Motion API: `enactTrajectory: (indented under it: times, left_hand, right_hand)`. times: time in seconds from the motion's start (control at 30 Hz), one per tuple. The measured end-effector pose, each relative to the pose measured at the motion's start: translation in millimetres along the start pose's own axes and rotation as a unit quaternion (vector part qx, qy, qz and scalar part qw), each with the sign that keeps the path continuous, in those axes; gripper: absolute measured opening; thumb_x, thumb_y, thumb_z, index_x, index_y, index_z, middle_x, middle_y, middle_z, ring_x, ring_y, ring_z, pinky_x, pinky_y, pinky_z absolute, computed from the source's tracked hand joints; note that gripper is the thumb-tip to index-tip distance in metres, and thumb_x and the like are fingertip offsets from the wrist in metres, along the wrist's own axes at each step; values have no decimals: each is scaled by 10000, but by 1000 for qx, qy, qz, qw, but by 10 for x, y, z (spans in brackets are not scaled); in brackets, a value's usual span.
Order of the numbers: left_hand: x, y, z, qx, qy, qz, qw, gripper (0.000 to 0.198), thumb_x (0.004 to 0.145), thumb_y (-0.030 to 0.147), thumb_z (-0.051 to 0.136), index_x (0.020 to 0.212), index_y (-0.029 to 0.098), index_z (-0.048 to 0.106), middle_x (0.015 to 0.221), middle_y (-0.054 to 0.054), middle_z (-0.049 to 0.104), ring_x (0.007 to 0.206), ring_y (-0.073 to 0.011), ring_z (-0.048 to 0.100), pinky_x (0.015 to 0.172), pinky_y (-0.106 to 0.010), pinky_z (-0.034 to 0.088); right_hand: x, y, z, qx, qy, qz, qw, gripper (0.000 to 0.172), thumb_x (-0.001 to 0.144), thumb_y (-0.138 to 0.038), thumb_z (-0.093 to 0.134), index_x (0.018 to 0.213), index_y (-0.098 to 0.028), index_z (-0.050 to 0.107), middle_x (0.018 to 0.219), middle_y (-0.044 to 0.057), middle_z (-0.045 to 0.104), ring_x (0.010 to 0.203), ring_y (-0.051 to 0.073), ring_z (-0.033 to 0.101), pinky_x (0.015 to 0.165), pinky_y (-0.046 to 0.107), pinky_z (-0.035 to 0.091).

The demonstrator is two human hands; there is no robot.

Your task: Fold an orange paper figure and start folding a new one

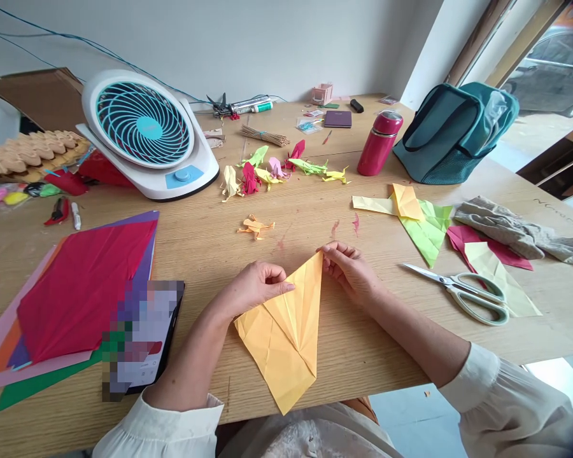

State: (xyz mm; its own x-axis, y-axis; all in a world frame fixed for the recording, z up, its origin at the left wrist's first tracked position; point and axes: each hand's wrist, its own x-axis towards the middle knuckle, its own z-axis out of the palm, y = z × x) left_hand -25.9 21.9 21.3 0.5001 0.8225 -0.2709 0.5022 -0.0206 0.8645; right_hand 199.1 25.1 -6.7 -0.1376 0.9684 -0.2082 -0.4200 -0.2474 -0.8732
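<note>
Far left, I see coloured paper stack point(76, 286), corner cut by frame edge; blurred phone point(141, 337) overlaps it, screen unreadable. My left hand point(255, 286) pinches left edge of folded yellow paper point(286, 331) at table centre, lower tip overhanging table edge. My right hand point(348, 267) pinches top point, fingertips curled, partly hidden. Scissors point(468, 292) lie right, near scraps.

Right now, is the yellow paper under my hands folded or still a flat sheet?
Folded: the yellow paper forms a kite-like shape with layered flaps and creases, left hand and right hand pinching its upper edges.
</note>
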Motion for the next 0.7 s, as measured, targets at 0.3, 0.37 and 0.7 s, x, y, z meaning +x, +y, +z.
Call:
enactTrajectory:
  times: [0.3,0.37,0.7]
  left_hand:
    - [62,-28,56,-25,56,35,998,451,825,490,659,612,182,409,630,61,335,597,-91,311,552,-225,244]
    - [58,-20,54,-27,58,38,997,431,837,486,654,629,182,430,636,61,340,596,-91,316,547,-222,248]
    - [-21,72,33,48,83,48,994,336,868,418,629,661,182,510,616,50,454,582,-102,415,540,-223,313]
  right_hand:
    - [-65,-1,28,-129,-186,56,972,345,730,-490,828,917,-202,787,853,40,775,774,197,705,779,330,552]
    - [-56,14,14,-120,-178,56,975,333,730,-484,830,906,-204,792,835,38,780,738,193,711,771,331,565]
    - [-68,-44,-8,-113,-185,65,974,338,673,-496,862,820,-202,782,824,41,778,749,200,718,775,335,573]
